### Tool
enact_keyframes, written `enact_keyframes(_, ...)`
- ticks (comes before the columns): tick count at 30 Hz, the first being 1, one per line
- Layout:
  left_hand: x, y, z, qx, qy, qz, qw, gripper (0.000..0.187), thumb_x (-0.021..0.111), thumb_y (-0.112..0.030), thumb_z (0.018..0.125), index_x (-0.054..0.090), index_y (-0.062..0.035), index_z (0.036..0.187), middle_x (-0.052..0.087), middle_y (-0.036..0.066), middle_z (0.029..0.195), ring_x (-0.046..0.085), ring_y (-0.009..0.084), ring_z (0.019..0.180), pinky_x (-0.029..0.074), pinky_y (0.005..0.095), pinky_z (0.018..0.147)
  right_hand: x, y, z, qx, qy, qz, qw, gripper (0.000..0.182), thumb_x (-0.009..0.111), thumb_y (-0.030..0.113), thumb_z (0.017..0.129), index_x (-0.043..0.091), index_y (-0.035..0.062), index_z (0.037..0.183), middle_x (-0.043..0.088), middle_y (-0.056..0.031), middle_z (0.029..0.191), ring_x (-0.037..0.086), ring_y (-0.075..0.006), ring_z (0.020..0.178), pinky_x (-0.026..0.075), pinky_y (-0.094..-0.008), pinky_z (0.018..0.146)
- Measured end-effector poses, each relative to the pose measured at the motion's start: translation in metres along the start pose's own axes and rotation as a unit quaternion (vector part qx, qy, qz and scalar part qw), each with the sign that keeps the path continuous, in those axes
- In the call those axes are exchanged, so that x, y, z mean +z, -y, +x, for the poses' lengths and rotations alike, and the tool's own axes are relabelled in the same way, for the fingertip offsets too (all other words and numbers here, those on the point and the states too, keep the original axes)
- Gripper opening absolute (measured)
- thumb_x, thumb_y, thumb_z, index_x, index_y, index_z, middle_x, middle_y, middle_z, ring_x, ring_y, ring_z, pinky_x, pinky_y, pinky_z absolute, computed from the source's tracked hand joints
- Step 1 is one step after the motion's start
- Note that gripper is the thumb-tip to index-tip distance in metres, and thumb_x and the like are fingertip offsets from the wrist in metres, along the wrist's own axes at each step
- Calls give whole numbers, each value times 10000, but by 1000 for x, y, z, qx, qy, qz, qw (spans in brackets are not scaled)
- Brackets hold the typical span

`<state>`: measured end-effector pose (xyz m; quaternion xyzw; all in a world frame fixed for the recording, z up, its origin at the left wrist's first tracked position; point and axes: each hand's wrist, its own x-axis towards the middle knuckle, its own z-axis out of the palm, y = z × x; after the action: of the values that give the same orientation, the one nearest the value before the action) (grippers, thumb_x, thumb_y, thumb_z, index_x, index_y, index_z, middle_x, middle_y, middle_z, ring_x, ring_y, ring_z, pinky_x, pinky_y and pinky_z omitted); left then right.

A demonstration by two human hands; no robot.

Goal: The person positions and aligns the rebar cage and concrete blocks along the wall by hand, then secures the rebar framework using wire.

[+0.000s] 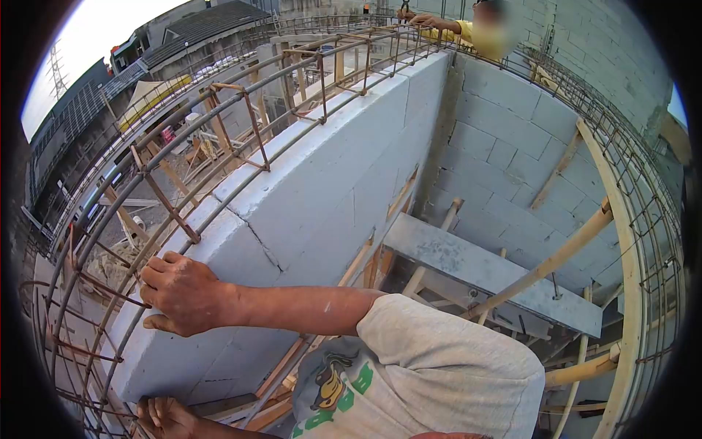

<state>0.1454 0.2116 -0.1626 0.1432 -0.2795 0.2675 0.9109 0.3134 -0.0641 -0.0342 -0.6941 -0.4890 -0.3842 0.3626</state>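
My right hand (186,294) reaches across the top of the white block wall (322,161), its fingers curled round a bar of the rusty rebar cage (252,128). Lower down, at the bottom left, my left hand (168,418) is closed at the wall's edge beside the cage's lower bars. What its fingers hold is too small to tell. The cage has long bars joined by square stirrups and runs along the wall top. A crack marks the wall's upper edge near my right forearm.
Wooden poles (545,267) and a grey board (490,274) fill the space beside the wall. Another rebar cage (643,219) curves along the right, by a long timber (621,219). At the far wall corner a person in yellow (468,33) has hands on the cage.
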Motion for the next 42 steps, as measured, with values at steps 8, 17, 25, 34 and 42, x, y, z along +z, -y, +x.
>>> enact_keyframes(8,-1,7,-11,36,-43,38,998,174,570,-127,983,475,-3,1059,515,67,967,481,131,709,408,275,657,11,7,-5,38,-37,-23,998,347,755,344,735,675,16,816,615,-132,905,595,-293,943,470,-403,875)
enact_keyframes(17,-1,15,-14,2,-3,78,997,253,536,-170,1008,443,4,1168,522,103,1087,537,156,769,451,311,700,17,9,-7,38,-78,-31,996,307,754,291,735,672,9,822,606,-141,908,592,-301,940,465,-412,896)
enact_keyframes(25,27,25,-21,23,47,175,983,530,534,-168,1010,314,-8,1464,534,111,1120,550,134,779,451,283,692,21,11,-9,28,-92,-46,994,282,740,238,752,673,-19,847,593,-155,896,585,-303,906,470,-424,880)
enact_keyframes(34,25,3,-28,43,-38,282,958,508,455,-281,1050,346,9,1453,609,143,1141,551,161,777,459,286,720,28,6,-10,15,-101,-55,993,276,737,264,747,669,2,800,596,-158,910,579,-310,953,451,-425,885)
enact_keyframes(42,109,64,-43,217,-174,729,626,614,468,-316,1033,315,107,1450,702,254,906,632,234,551,528,293,450,18,8,-8,3,-88,-56,994,268,741,242,764,663,-7,827,572,-148,869,567,-289,862,462,-425,858)
